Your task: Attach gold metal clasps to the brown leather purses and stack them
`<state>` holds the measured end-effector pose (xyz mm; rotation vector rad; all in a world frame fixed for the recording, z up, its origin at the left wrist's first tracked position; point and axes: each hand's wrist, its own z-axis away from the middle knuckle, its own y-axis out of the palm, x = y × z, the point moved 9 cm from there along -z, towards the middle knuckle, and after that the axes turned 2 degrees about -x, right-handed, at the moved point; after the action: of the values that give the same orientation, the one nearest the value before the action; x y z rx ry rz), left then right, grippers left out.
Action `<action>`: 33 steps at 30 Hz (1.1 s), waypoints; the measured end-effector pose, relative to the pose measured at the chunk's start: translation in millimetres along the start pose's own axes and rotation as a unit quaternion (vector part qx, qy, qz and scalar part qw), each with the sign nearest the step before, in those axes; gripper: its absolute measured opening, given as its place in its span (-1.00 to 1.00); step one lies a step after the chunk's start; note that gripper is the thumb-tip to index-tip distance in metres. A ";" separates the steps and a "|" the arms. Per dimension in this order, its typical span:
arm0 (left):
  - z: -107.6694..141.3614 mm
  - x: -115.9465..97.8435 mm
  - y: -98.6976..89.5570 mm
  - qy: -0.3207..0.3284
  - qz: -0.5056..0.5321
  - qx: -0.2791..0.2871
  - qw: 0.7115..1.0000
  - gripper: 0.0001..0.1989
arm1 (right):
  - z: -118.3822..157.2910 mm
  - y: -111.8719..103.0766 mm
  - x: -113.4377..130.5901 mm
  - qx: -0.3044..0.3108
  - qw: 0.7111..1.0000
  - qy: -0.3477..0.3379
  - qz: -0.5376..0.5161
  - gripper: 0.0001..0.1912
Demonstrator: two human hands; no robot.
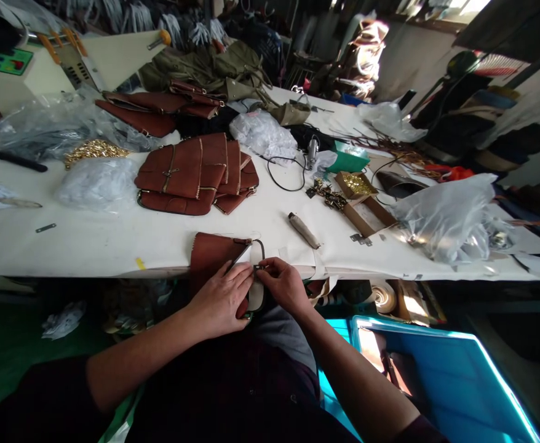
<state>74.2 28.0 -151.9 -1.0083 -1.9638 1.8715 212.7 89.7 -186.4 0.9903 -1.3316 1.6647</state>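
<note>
At the table's front edge, a brown leather piece with a zipper edge and a light lining hangs partly over the edge. My left hand is closed on it, fingers pressed together over its lining side. My right hand pinches a small dark metal piece at the lining, close to the left fingertips. Behind, a stack of brown leather pieces with zippers lies on the table. A grey-wrapped tool rests on the table to the right of the hands.
White table spans the view. Small cardboard boxes, a green box and a plastic bag stand right. Gold zipper pulls lie left. A blue crate sits below right; a machine stands back left.
</note>
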 end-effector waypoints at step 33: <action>-9.0 -0.4 -1.2 0.012 0.031 0.036 0.999 -0.21 | -130.5 -125.4 0.7 -0.136 0.894 -0.030 0.425 -0.48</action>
<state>79.6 34.9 -149.3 -1.0781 -1.8582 1.9371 312.9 237.6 -157.4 0.2738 -2.1632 1.9619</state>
